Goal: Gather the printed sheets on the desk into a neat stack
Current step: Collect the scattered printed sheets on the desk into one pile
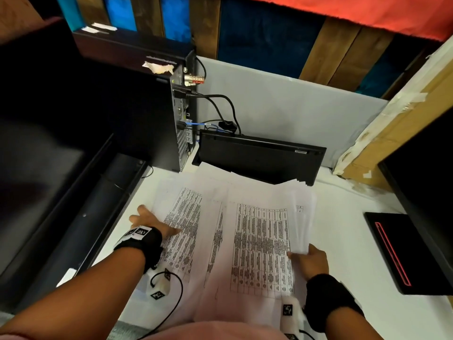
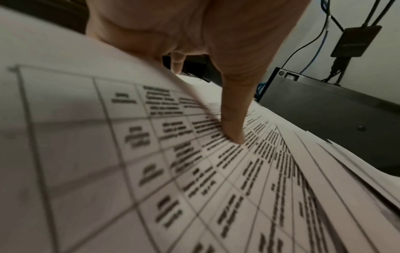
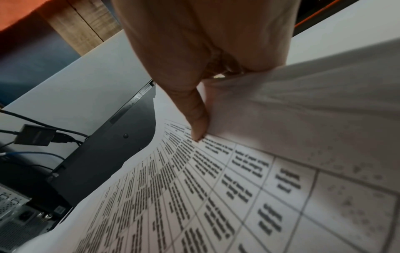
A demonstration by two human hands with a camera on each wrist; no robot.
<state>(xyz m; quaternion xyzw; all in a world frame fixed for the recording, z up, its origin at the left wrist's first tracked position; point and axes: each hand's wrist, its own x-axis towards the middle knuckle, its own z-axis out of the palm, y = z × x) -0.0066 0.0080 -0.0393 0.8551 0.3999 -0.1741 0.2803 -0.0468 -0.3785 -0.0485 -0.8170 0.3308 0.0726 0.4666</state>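
Printed sheets [image 1: 262, 241] lie lengthwise away from the person, right hand [image 1: 311, 263] pinching their edge.

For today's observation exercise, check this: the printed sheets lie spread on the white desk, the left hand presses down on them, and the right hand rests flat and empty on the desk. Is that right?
Not quite. The right hand is not flat and empty: it grips the lifted edge of some printed sheets, as the right wrist view shows. The rest holds: the sheets lie spread on the white desk and the left hand presses down on them.

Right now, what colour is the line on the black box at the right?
Red line, clearest in the head view.
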